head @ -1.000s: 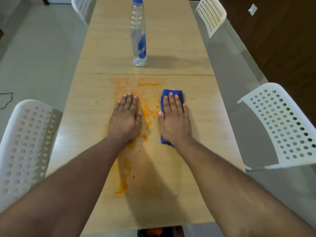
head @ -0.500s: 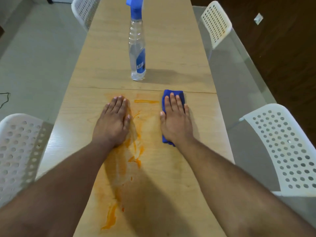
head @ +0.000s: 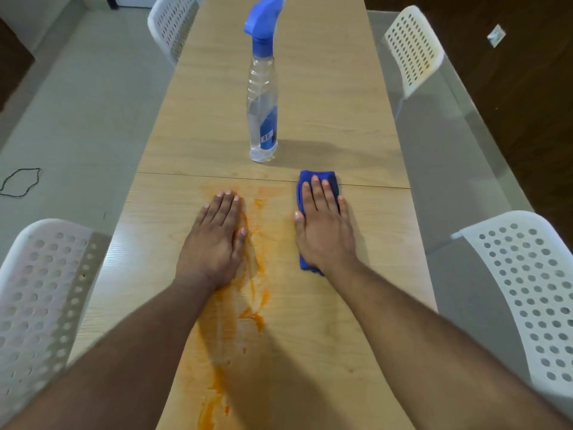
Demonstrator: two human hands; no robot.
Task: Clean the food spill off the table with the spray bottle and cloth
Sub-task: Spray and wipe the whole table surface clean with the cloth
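An orange food spill point(head: 257, 274) streaks down the middle of the long wooden table point(head: 381, 243), from the seam toward the near edge. My left hand point(head: 214, 240) lies flat on the table at the spill's left side, fingers straight. My right hand point(head: 324, 231) presses flat on a folded blue cloth point(head: 319, 180), to the right of the spill; only the cloth's far end and near corner show. A clear spray bottle point(head: 263, 110) with a blue trigger head stands upright beyond the seam, apart from both hands.
White perforated chairs stand at the near left point(head: 40, 290), near right point(head: 527, 290), far left point(head: 172, 23) and far right point(head: 412, 48). A glass panel point(head: 449, 135) runs along the table's right side. A black cord loop point(head: 20, 181) lies on the floor at left.
My left hand has shifted left off the middle of the spill. My right hand has slid the cloth away from me to the seam. The view has tilted up, showing the bottle's head.
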